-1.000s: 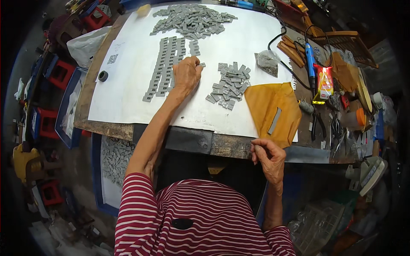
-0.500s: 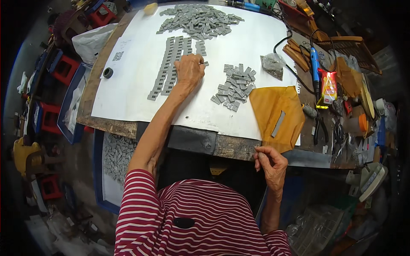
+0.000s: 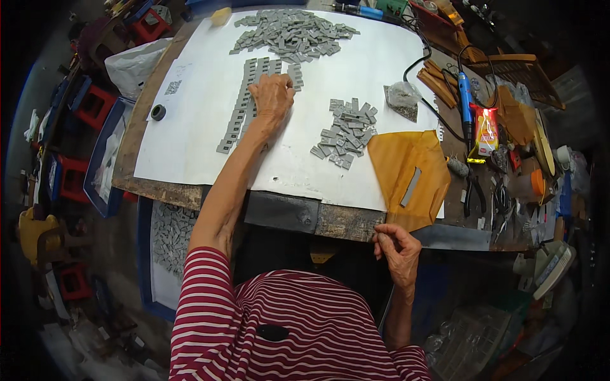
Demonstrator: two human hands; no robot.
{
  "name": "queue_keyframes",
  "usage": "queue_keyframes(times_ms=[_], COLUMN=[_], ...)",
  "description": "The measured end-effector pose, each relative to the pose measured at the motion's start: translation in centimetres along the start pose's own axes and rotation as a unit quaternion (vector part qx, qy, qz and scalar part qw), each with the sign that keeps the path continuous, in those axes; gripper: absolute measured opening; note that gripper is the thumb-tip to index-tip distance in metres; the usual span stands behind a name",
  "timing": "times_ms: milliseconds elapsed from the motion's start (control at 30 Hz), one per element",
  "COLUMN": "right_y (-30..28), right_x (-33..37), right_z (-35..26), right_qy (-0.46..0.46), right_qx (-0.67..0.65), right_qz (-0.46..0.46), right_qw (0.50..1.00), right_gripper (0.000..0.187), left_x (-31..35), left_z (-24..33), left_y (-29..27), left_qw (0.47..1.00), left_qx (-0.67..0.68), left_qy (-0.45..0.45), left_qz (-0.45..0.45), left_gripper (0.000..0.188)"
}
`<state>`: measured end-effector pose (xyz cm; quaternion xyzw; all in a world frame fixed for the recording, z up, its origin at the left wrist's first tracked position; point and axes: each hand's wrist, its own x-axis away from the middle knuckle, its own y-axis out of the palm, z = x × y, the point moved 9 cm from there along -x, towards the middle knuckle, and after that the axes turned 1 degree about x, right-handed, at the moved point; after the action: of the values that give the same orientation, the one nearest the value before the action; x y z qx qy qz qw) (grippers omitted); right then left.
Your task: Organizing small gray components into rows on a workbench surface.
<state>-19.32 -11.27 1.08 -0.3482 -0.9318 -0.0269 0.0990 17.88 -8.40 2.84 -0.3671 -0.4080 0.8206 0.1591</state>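
- Because the left hand (image 3: 272,98) lies low across the rows of grey pieces (image 3: 238,120), its palm or wrist could nudge them crooked if it drags sideways.
- Another risk, as I judge it, is at its 1 o'clock: the short grey column (image 3: 297,75) stands right by the fingers, and a careless knuckle could break its line.
- Reaching toward 4 o'clock, a sleeve or forearm might scatter the loose grey pile (image 3: 346,130), whose pieces overlap untidily.
- The left hand is bent palm-down, fingers curled, above the rows, which run from its 11 o'clock to its 7 o'clock; its back hides the fingertips, so I cannot tell how far they part or whether they grip a piece.
- At its 5 o'clock, the right hand (image 3: 397,251) is half curled by the front edge of the surface (image 3: 346,223), thumb near forefinger; anything pinched there is too small to tell.
- The yellow-brown sheet (image 3: 389,159) lies at the right hand's 12 o'clock.
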Motion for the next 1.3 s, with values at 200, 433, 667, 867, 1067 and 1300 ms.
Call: queue_keyframes(times_ms=[200,433,667,867,1067,1300], right_y=[-0.1,0.0,0.5,0.3,-0.1,-1.6], right_x=[0.2,0.2,0.5,1.1,1.7,1.2], right_z=[0.0,-0.5,0.1,0.4,0.4,-0.5], right_qy=[-0.001,-0.005,0.002,-0.003,-0.019,-0.022], right_qx=[-0.003,0.006,0.007,0.017,0.015,0.024], right_qz=[0.007,0.024,0.001,0.008,0.017,0.054], right_qw=[1.000,1.000,1.000,1.000,1.000,0.998], right_gripper=[0.016,0.015,0.016,0.016,0.016,0.013], left_x=[-0.1,1.4,2.7,3.2,3.7,3.9], left_z=[-0.2,3.5,6.9,10.4,10.9,10.0], left_y=[0.3,-1.4,0.7,0.7,1.4,0.0], left_qw=[1.000,0.995,0.954,0.971,0.980,0.936], left_qx=[-0.020,0.033,0.281,0.177,0.117,0.333], left_qy=[-0.002,0.089,0.059,0.139,0.144,0.087], left_qz=[0.000,0.032,-0.091,-0.079,-0.068,-0.070], left_gripper=[0.007,0.010,0.012,0.013,0.007,0.011])
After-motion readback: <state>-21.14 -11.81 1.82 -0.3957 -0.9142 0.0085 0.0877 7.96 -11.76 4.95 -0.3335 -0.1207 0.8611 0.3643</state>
